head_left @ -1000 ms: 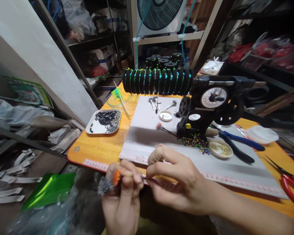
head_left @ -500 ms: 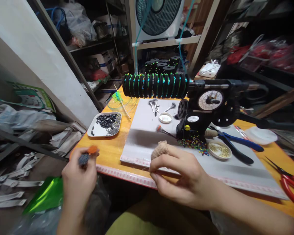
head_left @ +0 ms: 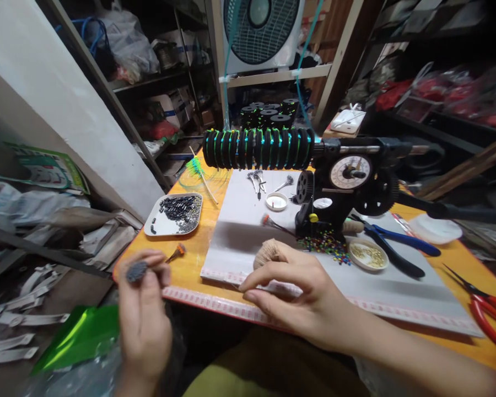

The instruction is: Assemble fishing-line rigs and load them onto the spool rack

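Fingers of my left hand (head_left: pixel 144 317) curl around a grey-headed bundle (head_left: pixel 136 272), its tufted end facing up, seemingly to keep it gathered, at the table (head_left: pixel 194 251)'s near edge. Just beside them, an orange-banded bundle (head_left: pixel 178 252) lies on the wood, apparently within easy reach, with a white tray (head_left: pixel 167 227) of black pieces beyond. My right hand (head_left: pixel 301 292) presses thumb and forefinger together on what looks like a thin strand (head_left: pixel 235 286), perhaps too fine for a fuller grip.

Left hand (head_left: pixel 144 300): near left, raised, fingers curled in | Right hand (head_left: pixel 300 292): centre, thumb and fingertip pinched, wrapped finger (head_left: pixel 266 254) bent above | Right arm (head_left: pixel 400 342): slanting in from near right
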Demonstrator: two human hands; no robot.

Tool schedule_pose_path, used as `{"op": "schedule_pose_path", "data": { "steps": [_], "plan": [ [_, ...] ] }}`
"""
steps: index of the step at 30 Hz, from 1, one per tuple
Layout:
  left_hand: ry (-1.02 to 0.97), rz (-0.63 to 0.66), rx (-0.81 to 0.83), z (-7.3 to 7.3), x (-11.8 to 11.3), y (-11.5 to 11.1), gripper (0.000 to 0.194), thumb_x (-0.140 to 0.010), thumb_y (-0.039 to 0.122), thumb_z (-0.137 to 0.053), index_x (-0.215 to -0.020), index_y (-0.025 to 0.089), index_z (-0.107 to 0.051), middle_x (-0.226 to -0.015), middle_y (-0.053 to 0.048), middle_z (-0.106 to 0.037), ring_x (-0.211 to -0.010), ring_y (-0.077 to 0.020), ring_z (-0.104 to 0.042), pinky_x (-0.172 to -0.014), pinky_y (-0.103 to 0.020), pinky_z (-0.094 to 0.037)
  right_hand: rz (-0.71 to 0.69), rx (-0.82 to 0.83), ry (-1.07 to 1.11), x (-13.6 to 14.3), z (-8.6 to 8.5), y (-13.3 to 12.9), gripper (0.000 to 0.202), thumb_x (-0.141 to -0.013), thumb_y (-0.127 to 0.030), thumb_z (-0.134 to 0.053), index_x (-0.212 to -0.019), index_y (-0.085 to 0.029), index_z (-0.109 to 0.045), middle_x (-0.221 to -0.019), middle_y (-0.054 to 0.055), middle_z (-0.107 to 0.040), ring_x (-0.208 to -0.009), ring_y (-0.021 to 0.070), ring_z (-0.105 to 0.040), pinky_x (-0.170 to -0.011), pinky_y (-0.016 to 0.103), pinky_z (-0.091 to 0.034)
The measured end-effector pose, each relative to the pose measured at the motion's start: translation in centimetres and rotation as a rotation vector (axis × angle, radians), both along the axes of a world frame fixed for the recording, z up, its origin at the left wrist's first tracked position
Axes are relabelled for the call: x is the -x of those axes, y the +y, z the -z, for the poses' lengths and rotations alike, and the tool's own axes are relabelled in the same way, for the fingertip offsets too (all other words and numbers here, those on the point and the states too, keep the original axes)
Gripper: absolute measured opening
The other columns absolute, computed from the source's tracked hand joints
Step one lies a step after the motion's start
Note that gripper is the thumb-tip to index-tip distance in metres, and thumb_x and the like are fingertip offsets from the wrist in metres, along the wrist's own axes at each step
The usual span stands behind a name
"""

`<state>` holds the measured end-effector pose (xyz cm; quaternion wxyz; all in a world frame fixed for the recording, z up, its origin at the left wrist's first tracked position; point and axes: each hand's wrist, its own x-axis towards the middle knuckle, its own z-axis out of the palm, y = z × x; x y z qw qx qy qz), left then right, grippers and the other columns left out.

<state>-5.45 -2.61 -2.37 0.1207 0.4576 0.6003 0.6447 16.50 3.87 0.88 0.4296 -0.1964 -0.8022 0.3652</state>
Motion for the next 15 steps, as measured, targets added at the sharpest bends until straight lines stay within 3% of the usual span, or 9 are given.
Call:
{"op": "schedule_pose_path", "data": {
  "steps": [4, 8, 11, 15],
  "plan": [
    [-0.489, 0.388, 0.24, 0.4, -5.2, -1.5, 0.03, -0.093, 0.045, -0.059, -0.079, 0.019, -0.063, -0.077, -0.002, -0.058, -0.067, -0.0131, -0.053, -0.063, -0.024, -0.045, 0.0, 0.053, 0.045, 0.1, 0.3, -0.1, 0.009, -0.089, -0.011, -0.064, -0.09, -0.009, -0.073, -0.08, 0.007, -0.063, -0.071, 0.0124, -0.056, -0.06, 0.023, -0.045],
    [-0.841, 0.493, 0.358, 0.2, -8.3, -1.8, 0.037, -0.082, 0.054, -0.07, -0.075, 0.018, -0.061, -0.051, 0.006, -0.045, -0.047, -0.0076, -0.04, -0.047, -0.019, -0.032, 0.034, 0.106, 0.018, 0.1, 0.4, -0.1, 0.009, -0.089, -0.014, -0.067, -0.087, -0.011, -0.075, -0.076, 0.006, -0.064, -0.07, 0.0127, -0.057, -0.059, 0.023, -0.045],
    [-0.87, 0.469, 0.378, 0.0, -9.0, -1.6, 0.041, -0.076, 0.057, -0.074, -0.082, 0.018, -0.062, -0.053, 0.008, -0.038, -0.047, -0.0061, -0.032, -0.045, -0.018, -0.026, 0.021, 0.166, 0.032, 0.0, 0.5, 0.0, 0.009, -0.088, -0.016, -0.07, -0.089, -0.011, -0.078, -0.077, 0.006, -0.066, -0.071, 0.0128, -0.06, -0.06, 0.022, -0.047],
    [-0.577, 0.359, 0.384, 0.2, -9.0, -1.7, 0.042, -0.084, 0.058, -0.065, -0.074, 0.018, -0.058, -0.058, 0.005, -0.042, -0.053, -0.0089, -0.037, -0.05, -0.021, -0.032, 0.029, 0.175, 0.029, 0.0, 0.6, 0.1, 0.009, -0.086, -0.016, -0.07, -0.087, -0.012, -0.078, -0.075, 0.006, -0.067, -0.068, 0.0128, -0.059, -0.06, 0.023, -0.047]
  ]
}}
